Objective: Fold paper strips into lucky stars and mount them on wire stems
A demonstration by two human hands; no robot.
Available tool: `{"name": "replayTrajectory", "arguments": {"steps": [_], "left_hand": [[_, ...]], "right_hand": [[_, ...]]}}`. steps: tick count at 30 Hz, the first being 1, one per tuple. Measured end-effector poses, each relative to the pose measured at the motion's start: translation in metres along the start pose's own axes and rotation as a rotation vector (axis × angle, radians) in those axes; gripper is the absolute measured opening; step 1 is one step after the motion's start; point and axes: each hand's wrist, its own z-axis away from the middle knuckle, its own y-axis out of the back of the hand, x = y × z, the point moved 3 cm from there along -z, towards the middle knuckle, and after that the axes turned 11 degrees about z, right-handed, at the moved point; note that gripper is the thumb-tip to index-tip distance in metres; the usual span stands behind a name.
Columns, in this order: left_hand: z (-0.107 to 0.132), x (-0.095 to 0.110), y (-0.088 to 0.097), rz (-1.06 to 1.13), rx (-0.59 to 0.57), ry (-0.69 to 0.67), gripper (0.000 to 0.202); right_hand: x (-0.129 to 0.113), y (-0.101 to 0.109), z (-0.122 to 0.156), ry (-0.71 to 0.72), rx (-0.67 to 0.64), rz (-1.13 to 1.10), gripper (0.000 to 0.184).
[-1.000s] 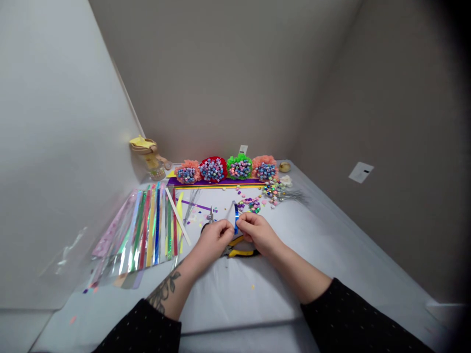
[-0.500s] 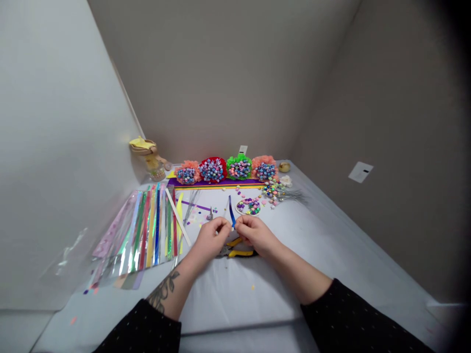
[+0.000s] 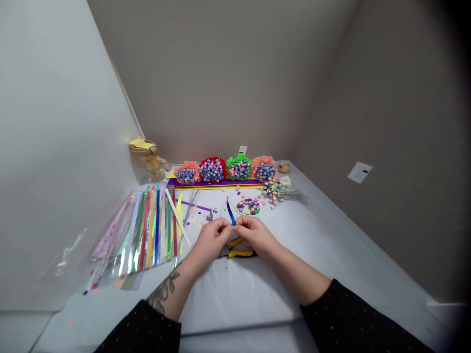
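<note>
Our left hand (image 3: 211, 241) and right hand (image 3: 255, 236) have their fingers (image 3: 225, 226) pinched together on the lower end of a blue foil strip (image 3: 230, 214), just above yellow-handled pliers (image 3: 239, 253). Risk: slick foil slips or creases if our pinch shifts.

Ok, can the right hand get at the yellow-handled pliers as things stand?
Probably yes. The right hand sits just above the yellow-handled pliers with nothing between, though it is pinching the blue foil strip and would likely need to let go first.
</note>
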Motion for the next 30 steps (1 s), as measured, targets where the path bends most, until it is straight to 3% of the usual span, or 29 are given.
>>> {"name": "replayTrajectory", "arguments": {"steps": [8,25,30], "left_hand": [[-0.002,-0.003,0.002,0.012,0.058,0.013,0.018],[0.001,0.0,-0.004,-0.093,0.018,-0.085,0.019],[0.004,0.023,0.009,-0.193,0.042,-0.134,0.022]], "right_hand": [[0.0,0.0,0.001,0.017,-0.003,0.012,0.016],[-0.006,0.0,0.003,0.132,-0.001,0.098,0.019],[-0.013,0.001,0.006,0.181,0.019,0.108,0.021]]}}
